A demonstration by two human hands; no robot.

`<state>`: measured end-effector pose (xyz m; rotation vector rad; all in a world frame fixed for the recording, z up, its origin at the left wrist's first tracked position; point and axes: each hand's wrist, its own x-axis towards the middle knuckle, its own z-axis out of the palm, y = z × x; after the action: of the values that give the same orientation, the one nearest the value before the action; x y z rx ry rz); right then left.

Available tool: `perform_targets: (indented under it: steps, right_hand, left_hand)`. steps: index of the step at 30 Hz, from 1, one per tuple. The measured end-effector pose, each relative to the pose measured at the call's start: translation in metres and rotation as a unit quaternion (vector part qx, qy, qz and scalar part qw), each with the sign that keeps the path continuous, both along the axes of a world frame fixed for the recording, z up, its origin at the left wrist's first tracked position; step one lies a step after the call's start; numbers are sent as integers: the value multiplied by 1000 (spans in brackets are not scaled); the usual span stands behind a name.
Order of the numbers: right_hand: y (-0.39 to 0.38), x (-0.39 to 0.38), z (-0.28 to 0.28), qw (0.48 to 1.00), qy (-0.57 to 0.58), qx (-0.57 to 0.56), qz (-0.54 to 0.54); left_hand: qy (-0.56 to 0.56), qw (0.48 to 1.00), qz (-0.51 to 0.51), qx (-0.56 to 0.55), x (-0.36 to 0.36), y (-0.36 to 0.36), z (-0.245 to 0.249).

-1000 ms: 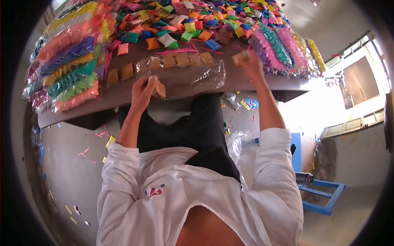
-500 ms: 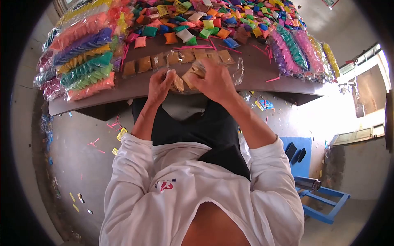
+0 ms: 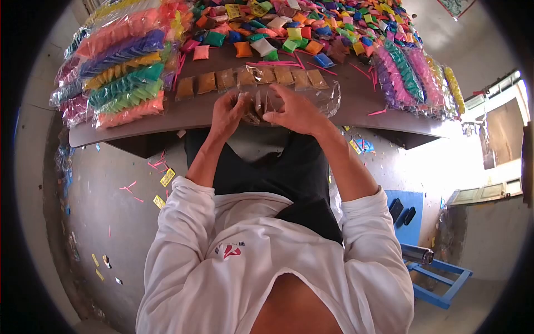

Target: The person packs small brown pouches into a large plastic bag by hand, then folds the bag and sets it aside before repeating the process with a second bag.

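Observation:
My left hand (image 3: 229,114) is closed near the table's front edge, its thumb and fingers pinching clear plastic with small brown packets (image 3: 253,114) in it. Close by on the right, my right hand (image 3: 297,113) curves its thumb and fingers around the packets' other side, with see-through film between them. Its grip is partly hidden. Just beyond both hands, a row of flat brown packets (image 3: 226,79) lies across the table. A clear plastic bag (image 3: 332,100) lies crumpled at the right end of that row.
Bagged colored packets (image 3: 125,72) are stacked at the table's left, with more bags (image 3: 410,78) at the right. A heap of loose colored packets (image 3: 300,25) covers the back. Pink strips (image 3: 278,63) lie before it. A blue stool (image 3: 439,278) stands at lower right.
Both hands have shifted slightly right in view, and the right hand's fingers have spread a little. The brown packets between the hands have turned more edge-on. The camera view has shifted slightly.

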<state>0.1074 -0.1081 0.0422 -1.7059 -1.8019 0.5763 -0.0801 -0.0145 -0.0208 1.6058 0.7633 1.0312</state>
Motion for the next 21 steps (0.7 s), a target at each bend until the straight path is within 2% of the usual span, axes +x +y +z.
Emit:
perform_targets:
  steps: [4, 7, 10, 16, 21]
  right_hand:
    - [9, 3, 2, 997, -23, -35, 57]
    - [12, -2, -5, 997, -60, -21, 38]
    - [15, 0, -7, 999, -17, -37, 21]
    - [13, 1, -9, 999, -11, -44, 9]
    - [14, 12, -13, 999, 3, -34, 41]
  left_hand:
    - [-14, 1000, 2, 11, 2, 1, -5]
    - [8, 1000, -3, 14, -2, 2, -3]
    - [-5, 1000, -14, -5, -2, -1, 2]
    - [9, 1000, -9, 8, 0, 1, -2]
    - [14, 1000, -8, 11, 1, 6, -9]
